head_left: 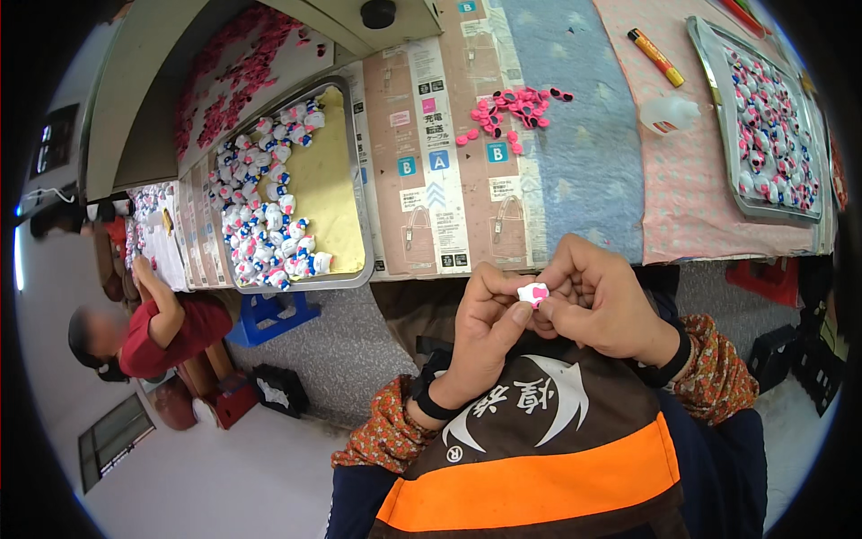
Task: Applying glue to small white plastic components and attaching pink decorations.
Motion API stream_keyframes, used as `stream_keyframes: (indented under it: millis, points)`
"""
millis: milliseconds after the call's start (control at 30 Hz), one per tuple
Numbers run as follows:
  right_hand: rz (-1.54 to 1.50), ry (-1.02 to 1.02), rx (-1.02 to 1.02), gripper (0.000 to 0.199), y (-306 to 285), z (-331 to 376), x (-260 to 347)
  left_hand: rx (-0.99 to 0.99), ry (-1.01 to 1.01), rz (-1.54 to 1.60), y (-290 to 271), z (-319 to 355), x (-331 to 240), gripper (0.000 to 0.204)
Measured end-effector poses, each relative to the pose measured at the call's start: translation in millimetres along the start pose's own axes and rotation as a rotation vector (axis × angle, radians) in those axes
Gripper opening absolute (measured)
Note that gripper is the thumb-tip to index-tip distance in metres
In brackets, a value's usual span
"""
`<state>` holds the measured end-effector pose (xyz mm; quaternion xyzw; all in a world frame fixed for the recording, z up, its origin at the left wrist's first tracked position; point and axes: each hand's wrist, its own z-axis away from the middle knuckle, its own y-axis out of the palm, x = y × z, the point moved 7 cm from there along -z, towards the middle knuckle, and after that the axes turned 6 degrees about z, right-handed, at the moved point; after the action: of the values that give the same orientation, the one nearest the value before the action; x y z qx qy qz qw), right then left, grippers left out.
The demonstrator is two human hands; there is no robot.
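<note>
Between my two hands, just in front of the table edge, is a small white toy figure piece with a pink part. My left hand pinches it from the left with thumb and forefinger. From the other side, the thumb and fingertips of my right hand press on its pink part. Fingers cover part of the piece. Beyond my hands, a loose pile of small pink pieces with dark spots lies on the table. To the left, a metal tray with a yellow lining holds many white, blue and pink figures.
At the right stands another metal tray full of small figures. Near it lie a translucent bottle and a yellow-red tube. A box-like cabinet with pink pieces inside rises at the far left. Another person sits beyond a blue stool.
</note>
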<state>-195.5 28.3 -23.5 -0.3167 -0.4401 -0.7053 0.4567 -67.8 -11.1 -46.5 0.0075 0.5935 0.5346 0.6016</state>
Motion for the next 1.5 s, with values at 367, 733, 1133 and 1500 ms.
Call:
stream_keyframes:
  millis: [367, 733, 1133, 1500]
  points:
    - [0.066, 0.016, 0.015, 0.014, 0, 2, 1, 0.010, -0.032, 0.040, 5, 3, 10, 0.015]
    - [0.093, -0.037, 0.026, 0.012, 10, -6, 11, -0.001, 0.062, 0.070, 8, 7, -4, 0.016]
    - [0.076, -0.026, 0.027, 0.013, 17, -8, 16, -0.018, 0.106, 0.046, 7, 10, -14, 0.011]
    - [0.051, -0.033, 0.069, 0.013, 20, -7, 19, -0.015, 0.112, 0.027, 9, 9, -16, 0.011]
